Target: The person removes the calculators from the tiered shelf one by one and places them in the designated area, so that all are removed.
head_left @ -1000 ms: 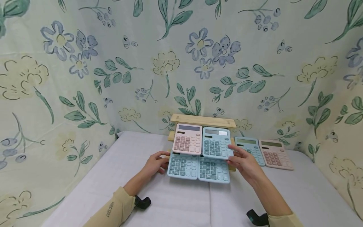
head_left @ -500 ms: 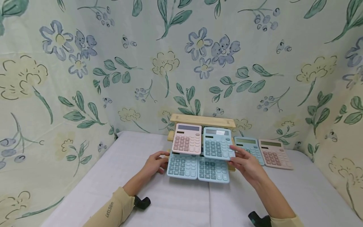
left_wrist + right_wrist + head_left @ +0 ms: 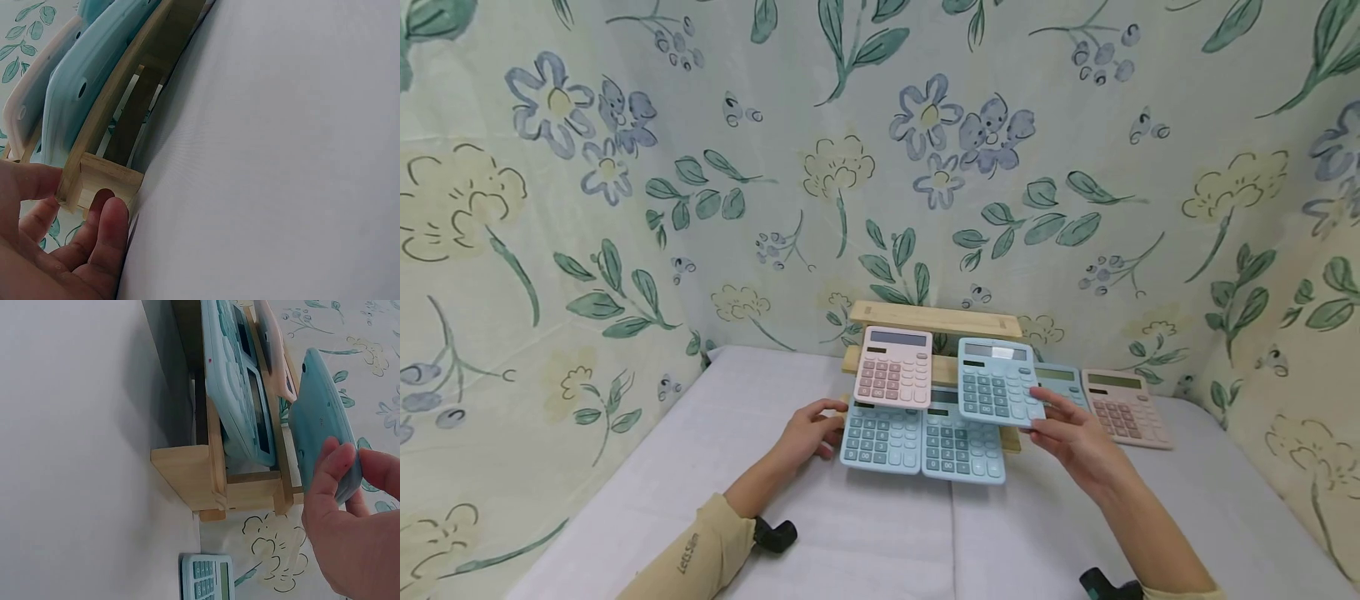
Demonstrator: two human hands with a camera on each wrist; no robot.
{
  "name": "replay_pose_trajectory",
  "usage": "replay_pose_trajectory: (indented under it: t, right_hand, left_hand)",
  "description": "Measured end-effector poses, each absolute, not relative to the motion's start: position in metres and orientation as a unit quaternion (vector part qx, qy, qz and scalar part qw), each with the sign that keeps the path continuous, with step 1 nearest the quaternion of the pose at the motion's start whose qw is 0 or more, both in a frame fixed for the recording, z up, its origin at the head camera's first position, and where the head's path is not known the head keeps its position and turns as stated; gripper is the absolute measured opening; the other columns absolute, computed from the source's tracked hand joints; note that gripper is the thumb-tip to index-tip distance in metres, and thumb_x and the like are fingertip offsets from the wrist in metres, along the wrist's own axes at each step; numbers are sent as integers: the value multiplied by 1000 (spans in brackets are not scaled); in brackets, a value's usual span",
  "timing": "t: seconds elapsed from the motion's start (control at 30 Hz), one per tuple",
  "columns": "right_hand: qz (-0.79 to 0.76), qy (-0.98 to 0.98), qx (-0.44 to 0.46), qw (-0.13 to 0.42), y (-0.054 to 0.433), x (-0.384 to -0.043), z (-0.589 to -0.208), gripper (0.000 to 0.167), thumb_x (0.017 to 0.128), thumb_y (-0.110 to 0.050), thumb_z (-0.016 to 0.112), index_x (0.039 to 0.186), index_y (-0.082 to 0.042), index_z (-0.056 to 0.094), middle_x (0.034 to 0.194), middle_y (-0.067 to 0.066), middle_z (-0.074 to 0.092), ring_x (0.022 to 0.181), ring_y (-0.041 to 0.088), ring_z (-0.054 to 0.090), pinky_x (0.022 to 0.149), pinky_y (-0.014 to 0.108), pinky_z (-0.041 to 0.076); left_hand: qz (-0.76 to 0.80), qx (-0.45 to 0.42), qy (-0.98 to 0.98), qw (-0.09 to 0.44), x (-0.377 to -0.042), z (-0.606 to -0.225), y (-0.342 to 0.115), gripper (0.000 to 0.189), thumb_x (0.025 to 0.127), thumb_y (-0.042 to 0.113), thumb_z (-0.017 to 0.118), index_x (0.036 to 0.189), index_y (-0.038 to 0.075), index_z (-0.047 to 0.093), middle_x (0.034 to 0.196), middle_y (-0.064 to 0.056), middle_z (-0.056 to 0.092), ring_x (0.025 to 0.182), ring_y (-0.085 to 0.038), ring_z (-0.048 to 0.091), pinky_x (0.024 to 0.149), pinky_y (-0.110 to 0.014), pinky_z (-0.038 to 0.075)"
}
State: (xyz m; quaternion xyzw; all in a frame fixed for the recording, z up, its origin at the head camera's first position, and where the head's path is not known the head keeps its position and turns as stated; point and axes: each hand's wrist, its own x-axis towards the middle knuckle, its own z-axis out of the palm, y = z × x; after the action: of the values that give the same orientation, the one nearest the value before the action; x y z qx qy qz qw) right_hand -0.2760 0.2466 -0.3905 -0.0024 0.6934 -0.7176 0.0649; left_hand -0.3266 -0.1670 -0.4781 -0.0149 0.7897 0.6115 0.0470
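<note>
A blue calculator (image 3: 998,383) is pinched at its lower right corner by my right hand (image 3: 1078,442); in the right wrist view its back (image 3: 322,415) stands apart from the wooden rack (image 3: 187,472). My left hand (image 3: 808,429) grips the left end of that rack (image 3: 109,169), thumb in front and fingers curled around behind. On the upper step leans a pink calculator (image 3: 895,367). Below it, two blue calculators, a left one (image 3: 882,442) and a right one (image 3: 962,450), lean side by side on the lower step.
To the right of the rack, another blue calculator (image 3: 1060,379) lies partly hidden, with a pink calculator (image 3: 1126,408) beside it. A white cloth (image 3: 880,542) covers the table, and a floral curtain (image 3: 880,208) stands close behind the rack.
My right hand has drawn the blue calculator to the right, away from the pink one, uncovering part of the rack's wooden slat. My left hand has stayed at the rack's end.
</note>
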Motion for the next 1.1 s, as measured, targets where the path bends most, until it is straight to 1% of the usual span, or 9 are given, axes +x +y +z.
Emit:
replay_pose_trajectory:
  t: [0.13, 0.43, 0.53, 0.67, 0.8, 0.9, 1.0, 1.1]
  right_hand:
    - [-718, 693, -5, 63, 256, -272, -390, 61, 97, -8, 63, 153, -12, 40, 126, -2, 56, 102, 14, 69, 91, 23, 55]
    - [-730, 680, -9, 70, 276, -263, -385, 62, 98, -8, 63, 154, -14, 38, 119, -8, 61, 102, 14, 70, 89, 22, 55]
    - [-731, 679, -3, 68, 283, -261, -385, 62, 98, -8, 63, 154, -16, 40, 120, -8, 59, 102, 14, 70, 89, 22, 55]
    - [-738, 672, 0, 62, 292, -258, -386, 56, 97, -7, 64, 150, -19, 46, 119, -8, 59, 102, 14, 70, 90, 23, 55]
    - [-749, 659, -3, 64, 303, -254, -388, 50, 97, -5, 64, 142, -23, 56, 118, -10, 61, 101, 16, 70, 89, 24, 56]
    - [-755, 652, -6, 66, 311, -252, -390, 48, 97, -4, 64, 139, -25, 59, 117, -12, 63, 100, 16, 71, 88, 24, 56]
    - [-754, 654, 0, 67, 319, -250, -391, 50, 97, -5, 64, 142, -26, 57, 118, -15, 63, 101, 16, 70, 89, 25, 56]
    - [-743, 666, 10, 66, 326, -249, -393, 56, 96, -7, 65, 147, -26, 52, 120, -16, 60, 103, 15, 70, 91, 26, 55]
  left_hand:
    - [612, -15, 789, 48, -326, -477, -167, 32, 97, 21, 60, 128, 14, 64, 94, -8, 72, 74, -20, 66, 57, -30, 54]
    - [616, -15, 786, 52, -327, -476, -167, 32, 96, 21, 61, 128, 14, 65, 93, -8, 72, 75, -20, 66, 57, -30, 53]
    - [618, -14, 784, 54, -326, -475, -167, 32, 96, 21, 61, 127, 14, 65, 93, -8, 72, 75, -20, 66, 57, -30, 53]
    - [618, -15, 784, 55, -326, -475, -168, 32, 96, 21, 61, 127, 14, 65, 93, -8, 72, 75, -21, 66, 58, -30, 53]
    - [619, -15, 783, 56, -326, -475, -168, 32, 96, 21, 61, 127, 14, 65, 92, -8, 72, 75, -20, 66, 58, -30, 53]
    - [620, -14, 783, 54, -326, -476, -167, 32, 96, 21, 61, 127, 14, 65, 91, -8, 72, 74, -21, 66, 57, -30, 53]
    - [619, -13, 784, 52, -326, -476, -167, 32, 96, 21, 61, 127, 14, 65, 91, -8, 72, 74, -20, 66, 57, -30, 53]
    - [618, -15, 784, 51, -326, -477, -167, 32, 96, 21, 61, 126, 14, 65, 91, -8, 72, 74, -20, 66, 57, -30, 53]
